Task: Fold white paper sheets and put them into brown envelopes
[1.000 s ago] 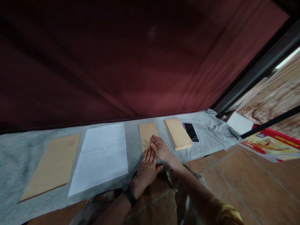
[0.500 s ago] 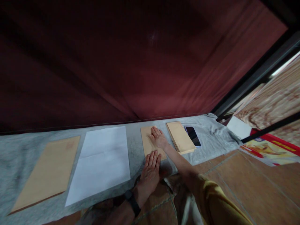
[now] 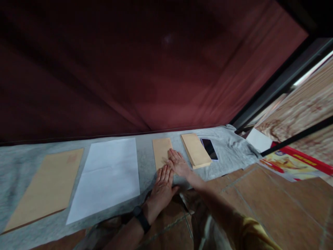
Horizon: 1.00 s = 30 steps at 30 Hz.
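Observation:
A small tan envelope (image 3: 161, 150) lies flat on a grey cloth (image 3: 145, 163). My left hand (image 3: 162, 184) rests flat with fingers together and stretched out, its fingertips at the envelope's near edge. My right hand (image 3: 178, 164) lies flat and open on the envelope's near right part, fingers pointing left and away. A black band sits on my left wrist. Just right of the envelope lies a stack of tan envelopes (image 3: 195, 150).
A white sheet (image 3: 108, 175) and a large tan envelope (image 3: 44, 185) lie to the left on the cloth. A dark phone (image 3: 209, 148) lies right of the stack. A dark red curtain (image 3: 145, 69) hangs behind. Brown floor tiles (image 3: 260, 198) and a colourful printed sheet (image 3: 288, 163) are at right.
My right hand has slid back along the small envelope from its far end to its near end. My left hand has stayed at the near edge.

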Each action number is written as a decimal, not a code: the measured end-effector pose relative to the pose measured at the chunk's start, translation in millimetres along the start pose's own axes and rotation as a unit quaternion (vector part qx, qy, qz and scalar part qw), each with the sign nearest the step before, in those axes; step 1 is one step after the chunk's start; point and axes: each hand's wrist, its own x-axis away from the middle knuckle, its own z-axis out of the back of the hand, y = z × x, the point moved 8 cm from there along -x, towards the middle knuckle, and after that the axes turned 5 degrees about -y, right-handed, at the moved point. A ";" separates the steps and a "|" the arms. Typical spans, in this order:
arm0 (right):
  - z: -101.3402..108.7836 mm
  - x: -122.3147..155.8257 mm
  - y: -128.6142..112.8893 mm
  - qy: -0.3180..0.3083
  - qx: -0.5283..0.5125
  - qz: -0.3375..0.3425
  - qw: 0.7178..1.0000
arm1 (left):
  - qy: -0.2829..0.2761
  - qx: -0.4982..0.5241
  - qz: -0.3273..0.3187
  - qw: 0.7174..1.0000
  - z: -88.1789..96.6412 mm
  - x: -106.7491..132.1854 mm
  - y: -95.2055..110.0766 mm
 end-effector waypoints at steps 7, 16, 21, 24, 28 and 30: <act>1.7 41.6 -13.3 -0.011 -0.029 0.011 0.999 | 0.018 -0.044 -0.023 0.999 -11.5 3.1 -3.0; 0.2 59.7 -6.1 -0.012 -0.097 0.032 0.995 | 0.015 -0.097 -0.011 0.995 -3.9 23.5 -8.1; 0.7 54.3 0.7 0.017 -0.128 0.034 0.991 | -0.005 -0.122 0.040 0.992 -3.8 33.5 -13.3; -0.4 52.7 -2.9 0.023 -0.126 0.019 0.992 | -0.010 -0.129 0.086 0.988 -1.6 35.0 -12.1; -3.4 50.0 -9.3 0.026 -0.111 -0.006 0.993 | -0.019 -0.118 0.057 0.991 1.3 31.7 2.9; -6.0 48.8 -8.6 0.030 -0.109 -0.015 0.994 | -0.026 -0.118 0.044 0.992 1.4 30.4 6.8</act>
